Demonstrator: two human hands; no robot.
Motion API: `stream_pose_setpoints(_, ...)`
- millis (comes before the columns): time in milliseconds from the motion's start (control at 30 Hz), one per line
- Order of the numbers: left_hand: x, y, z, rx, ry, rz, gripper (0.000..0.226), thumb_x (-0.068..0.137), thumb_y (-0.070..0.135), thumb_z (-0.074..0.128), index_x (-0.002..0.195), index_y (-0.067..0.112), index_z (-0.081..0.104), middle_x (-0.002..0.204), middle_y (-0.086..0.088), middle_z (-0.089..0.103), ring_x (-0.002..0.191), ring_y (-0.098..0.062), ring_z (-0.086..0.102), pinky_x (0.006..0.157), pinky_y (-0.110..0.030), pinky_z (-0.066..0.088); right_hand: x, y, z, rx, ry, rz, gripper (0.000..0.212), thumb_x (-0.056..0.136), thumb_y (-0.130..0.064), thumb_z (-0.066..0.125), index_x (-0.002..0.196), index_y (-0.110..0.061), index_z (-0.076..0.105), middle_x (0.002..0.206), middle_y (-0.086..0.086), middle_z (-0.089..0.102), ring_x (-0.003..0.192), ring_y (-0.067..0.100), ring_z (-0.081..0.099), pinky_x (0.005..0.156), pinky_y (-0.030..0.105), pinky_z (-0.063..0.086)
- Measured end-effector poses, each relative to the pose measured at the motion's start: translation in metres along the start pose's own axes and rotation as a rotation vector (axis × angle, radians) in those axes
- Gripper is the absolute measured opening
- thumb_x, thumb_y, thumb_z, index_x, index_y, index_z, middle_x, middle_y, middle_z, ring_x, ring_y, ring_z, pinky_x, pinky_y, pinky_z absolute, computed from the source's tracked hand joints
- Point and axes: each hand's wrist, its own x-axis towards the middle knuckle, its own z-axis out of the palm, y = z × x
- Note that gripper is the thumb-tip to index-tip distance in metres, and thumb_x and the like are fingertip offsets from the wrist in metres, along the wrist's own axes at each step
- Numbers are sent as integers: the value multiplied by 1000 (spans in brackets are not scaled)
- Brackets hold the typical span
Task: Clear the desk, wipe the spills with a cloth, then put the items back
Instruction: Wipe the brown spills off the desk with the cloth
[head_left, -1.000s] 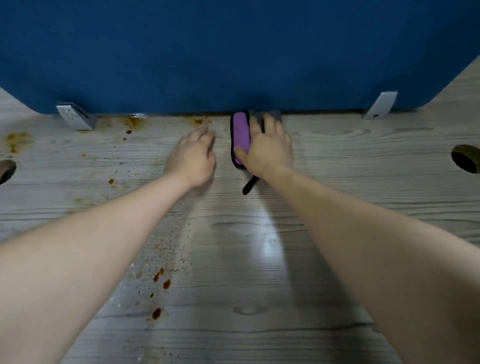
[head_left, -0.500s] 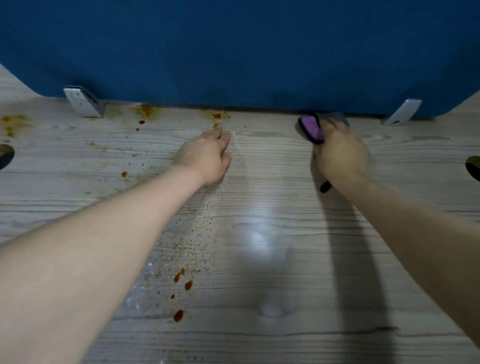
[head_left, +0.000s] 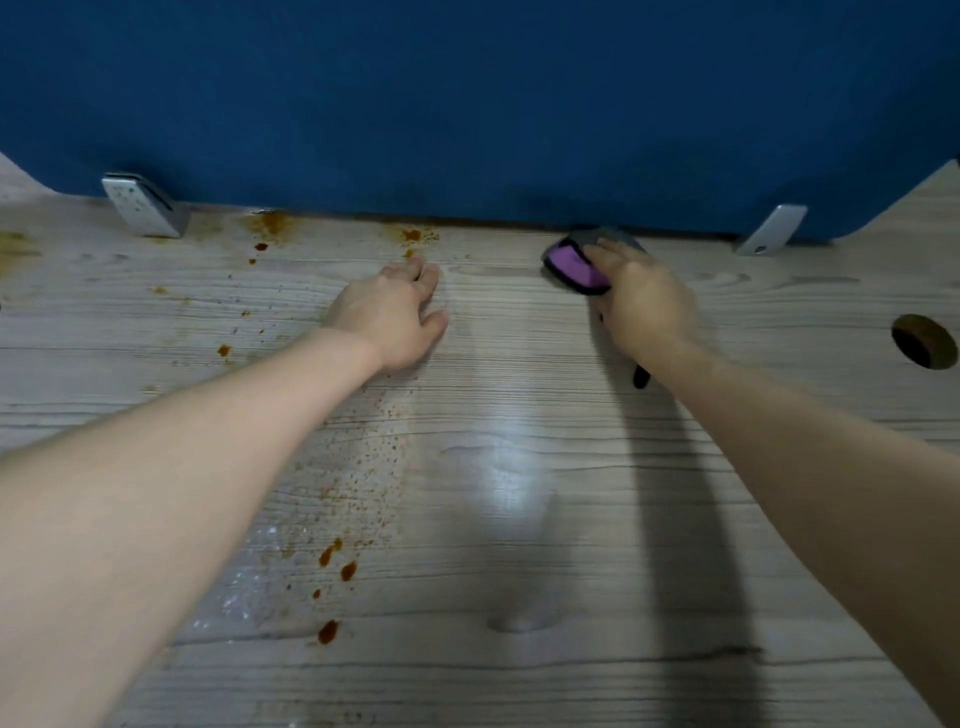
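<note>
Most of the purple and grey cloth (head_left: 576, 267) is covered by the right hand (head_left: 641, 306) and smeared by motion blur. The fingertips are hidden, and both forearms are cut off by the frame edges.

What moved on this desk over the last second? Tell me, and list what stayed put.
The right hand has slid the purple cloth rightward along the foot of the blue divider, away from the left hand, gripping it throughout. The left hand stays flat on the desk. The orange spills on the left remain unwiped.
</note>
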Motion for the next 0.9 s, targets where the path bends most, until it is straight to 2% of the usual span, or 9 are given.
stream_pose_setpoints(100,0,0,-1,16,-1,6,63,98,45,34,152,21,14,160,0,7,145,-19,17,110,-36,29,0,9,0,-17,90,71,54,90,5,44,139,-17,45,146,3,41,132,24,39,100,34,38)
stream_pose_setpoints(167,1,-1,-2,30,-11,13,64,98,47,34,153,21,13,160,0,6,145,-19,17,110,-35,28,4,-8,6,-45,177,131,38,88,6,41,120,-7,56,128,11,55,117,32,49,86,38,43)
stream_pose_setpoints(233,2,0,-3,42,-26,17,65,98,48,35,153,21,13,160,1,6,145,-20,18,110,-35,28,9,-35,14,-56,201,127,30,88,3,39,109,-3,59,117,15,59,110,34,50,84,40,41)
stream_pose_setpoints(333,3,0,-6,52,-37,10,65,97,49,36,152,22,15,159,1,7,144,-21,20,110,-35,29,15,-57,22,-26,179,-53,37,87,3,38,118,-4,57,124,13,57,118,31,47,94,39,36)
stream_pose_setpoints(433,3,2,-8,48,-42,-1,64,97,49,36,152,21,17,159,0,9,143,-23,23,109,-36,29,13,-29,13,26,58,-177,56,87,9,40,138,-13,46,143,6,46,133,25,37,107,32,28)
stream_pose_setpoints(533,3,4,-7,54,-37,-2,64,97,49,36,152,20,18,159,-1,9,143,-24,23,109,-37,30,5,22,6,69,59,-150,64,85,14,44,139,-20,47,147,1,42,137,21,34,114,30,23)
stream_pose_setpoints(667,2,3,-7,62,-33,6,67,96,51,36,152,20,17,159,-1,9,143,-23,22,108,-37,31,0,50,0,53,137,37,61,83,14,47,135,-17,52,143,3,47,133,26,38,112,34,28)
stream_pose_setpoints(800,2,2,-8,61,-42,13,69,95,53,37,152,20,17,159,-1,10,143,-23,22,109,-36,30,13,3,10,22,219,52,43,83,8,45,120,-7,62,122,12,61,113,31,50,89,35,43)
stream_pose_setpoints(900,4,4,-9,52,-46,8,68,95,54,36,152,21,18,159,0,10,143,-24,23,108,-35,30,20,-18,15,27,147,-30,47,85,9,43,127,-8,58,129,12,57,121,30,45,98,37,39)
